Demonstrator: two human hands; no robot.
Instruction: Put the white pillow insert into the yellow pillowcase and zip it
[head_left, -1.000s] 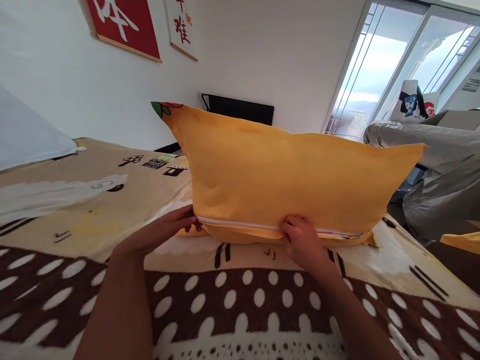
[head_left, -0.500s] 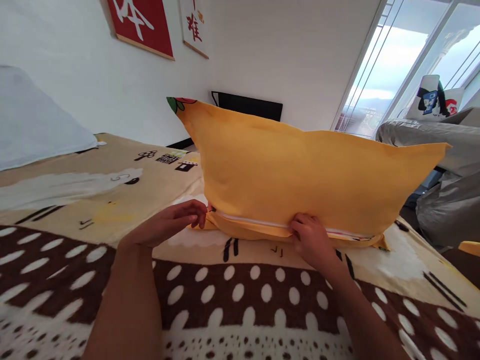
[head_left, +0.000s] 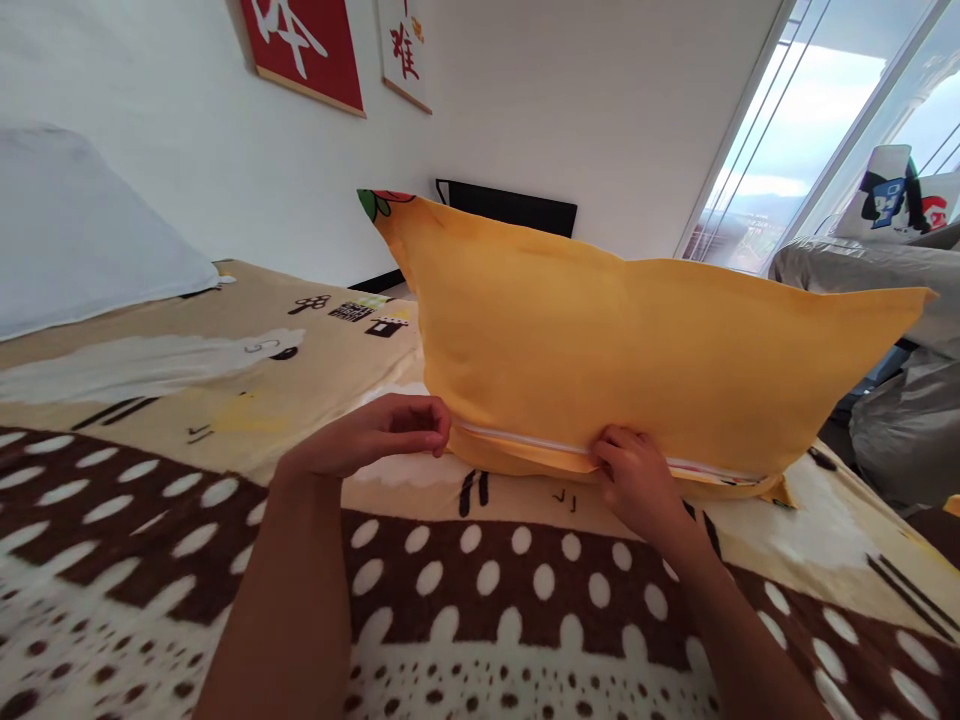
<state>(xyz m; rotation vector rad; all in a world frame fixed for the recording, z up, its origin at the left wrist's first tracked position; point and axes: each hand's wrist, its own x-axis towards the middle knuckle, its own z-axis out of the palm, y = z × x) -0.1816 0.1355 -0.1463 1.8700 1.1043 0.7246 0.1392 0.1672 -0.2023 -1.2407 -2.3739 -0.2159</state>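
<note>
A yellow pillow stands on its long edge on the blanket, with a green and red print showing at its top left corner. Along its bottom runs a pale zipper, partly undone toward the right, where a strip of print shows. My right hand pinches the pillowcase fabric at the middle of this zipper. At the zipper's left end, my left hand has its fingers curled toward the thumb, closed on the lower left edge of the pillowcase; the exact fingertip contact is partly hidden.
A patterned blanket in beige, brown and white covers the bed. At the left lies a white pillow. Behind the bed is a black panel; grey plastic-covered things stand at the right by a window.
My left hand has moved right to the pillow's lower left edge, its fingers closing there. My right hand keeps its pinch at the zipper. The view has shifted slightly left.
</note>
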